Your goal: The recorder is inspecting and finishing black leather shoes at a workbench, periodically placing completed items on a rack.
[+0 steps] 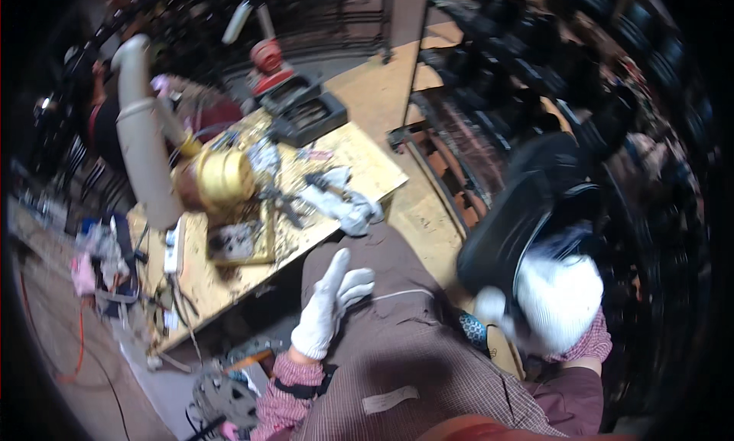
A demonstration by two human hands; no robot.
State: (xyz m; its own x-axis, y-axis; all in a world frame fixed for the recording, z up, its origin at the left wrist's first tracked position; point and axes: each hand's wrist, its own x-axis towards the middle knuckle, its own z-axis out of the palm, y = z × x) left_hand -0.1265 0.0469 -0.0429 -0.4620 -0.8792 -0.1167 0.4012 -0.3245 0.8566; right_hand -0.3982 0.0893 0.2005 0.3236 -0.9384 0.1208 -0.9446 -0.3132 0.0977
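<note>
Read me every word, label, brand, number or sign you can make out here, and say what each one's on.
No text can be read.
Pale tag on the checked garment: too blurred.
Red-and-white scrap on the workbench: too small.
Black boot at the right hand: blurred, no lettering visible.

Head-worn fisheye looks down, close over lap (382, 303) and workbench (375, 166).
</note>
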